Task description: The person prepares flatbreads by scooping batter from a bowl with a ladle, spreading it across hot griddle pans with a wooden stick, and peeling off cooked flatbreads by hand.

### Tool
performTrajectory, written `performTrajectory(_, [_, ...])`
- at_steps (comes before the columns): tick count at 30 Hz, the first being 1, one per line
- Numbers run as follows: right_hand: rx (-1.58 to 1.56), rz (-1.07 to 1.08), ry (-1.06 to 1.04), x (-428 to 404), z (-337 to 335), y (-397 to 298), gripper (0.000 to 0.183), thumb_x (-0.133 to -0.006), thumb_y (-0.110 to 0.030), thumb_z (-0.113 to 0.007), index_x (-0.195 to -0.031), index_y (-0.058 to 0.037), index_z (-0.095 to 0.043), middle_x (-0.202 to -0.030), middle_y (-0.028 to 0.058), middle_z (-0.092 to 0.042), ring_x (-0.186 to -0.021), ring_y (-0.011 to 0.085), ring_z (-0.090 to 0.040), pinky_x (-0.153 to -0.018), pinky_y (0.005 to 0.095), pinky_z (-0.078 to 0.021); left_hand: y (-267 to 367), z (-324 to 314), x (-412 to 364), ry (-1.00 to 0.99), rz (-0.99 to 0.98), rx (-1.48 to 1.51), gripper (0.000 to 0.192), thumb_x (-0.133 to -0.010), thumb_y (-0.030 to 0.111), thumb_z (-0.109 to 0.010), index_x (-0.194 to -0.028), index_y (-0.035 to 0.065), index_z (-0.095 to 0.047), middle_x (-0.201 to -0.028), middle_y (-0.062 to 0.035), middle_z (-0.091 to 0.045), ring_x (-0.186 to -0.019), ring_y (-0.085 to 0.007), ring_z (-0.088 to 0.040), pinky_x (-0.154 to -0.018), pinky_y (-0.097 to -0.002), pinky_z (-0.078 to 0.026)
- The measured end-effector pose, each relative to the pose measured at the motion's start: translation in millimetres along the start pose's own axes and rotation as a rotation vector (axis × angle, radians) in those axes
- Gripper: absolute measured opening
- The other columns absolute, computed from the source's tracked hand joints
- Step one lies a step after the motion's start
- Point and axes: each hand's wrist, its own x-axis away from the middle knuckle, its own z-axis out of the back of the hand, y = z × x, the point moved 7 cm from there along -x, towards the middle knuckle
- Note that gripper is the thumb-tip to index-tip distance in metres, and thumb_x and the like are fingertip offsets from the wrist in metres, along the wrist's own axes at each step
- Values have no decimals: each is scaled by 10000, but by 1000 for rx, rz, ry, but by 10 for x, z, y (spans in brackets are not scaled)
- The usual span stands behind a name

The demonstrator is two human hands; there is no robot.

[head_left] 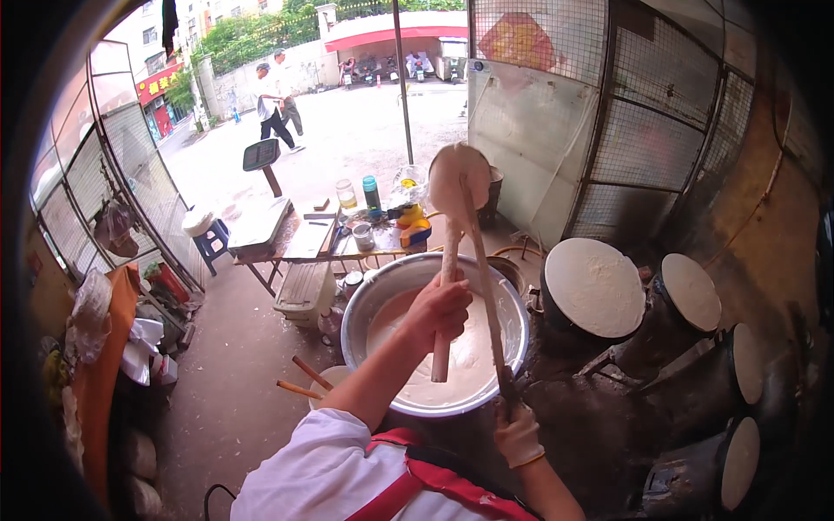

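My left hand (440,309), bare, grips the wooden handle of a batter-coated ladle (451,176), its head raised beyond the far rim of a large metal basin (352,345). Pale batter (417,384) lies in the basin below. In my right hand (518,433), which wears a light work glove, is the dark grip of a long flat scraper (490,306). The scraper slants upward, and its far end overlaps the ladle head; contact between them is hard to confirm.
On the right stand several drum stoves with round griddles (594,286), their tops pale. A cluttered work table (417,249) holds jars and tape. Two wooden handles (300,389) stick out of a bucket on the left. Two people (270,104) walk outside.
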Motion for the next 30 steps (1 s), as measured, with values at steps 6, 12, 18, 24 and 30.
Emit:
performTrajectory(6, [121,133,230,-122,-62,154,469,-975,-212,-479,-1370,41,-470,-1314,245,-552,-1160,422,-567,-956,429,-464,66,1044,-62,227,102,-134,194,-952,111,-546,-967,172,-363,-601,58,-380,-390,-39,-335,-316,-206,-272])
performTrajectory(12, [-1122,-397,701,332,-328,2061,236,-999,-330,-507,-1011,-97,-542,-672,44,-508,-369,122,-442,-301,232,-376,-460,1426,223,172,656,262,138,-970,103,-502,-870,135,-413,-556,67,-340,-369,-17,-295,-300,-184,-265])
performTrajectory(18, [-727,-592,789,835,-108,2086,318,-998,-310,-532,-1091,-8,-567,-794,29,-579,-671,91,-520,-563,243,-447,-346,800,-26,13,669,-315,190,-948,132,-568,-943,179,-384,-583,50,-383,-351,-37,-319,-285,-208,-263])
performTrajectory(24, [-619,-715,995,1912,561,1937,254,-1021,-327,-450,-924,-104,-523,-699,-15,-499,-531,72,-455,-421,209,-370,-1880,618,-622,-1,876,-276,198,-911,93,-581,-906,134,-387,-543,42,-386,-365,-56,-354,-292,-221,-306])
performTrajectory(30, [-248,-617,1194,3702,1445,2332,351,-1015,-378,-462,-1189,-83,-538,-731,0,-550,-516,76,-482,-416,203,-366,-2733,-1165,-92,-434,1072,-127,156,-958,113,-546,-974,168,-401,-540,41,-367,-306,-52,-325,-250,-205,-261])
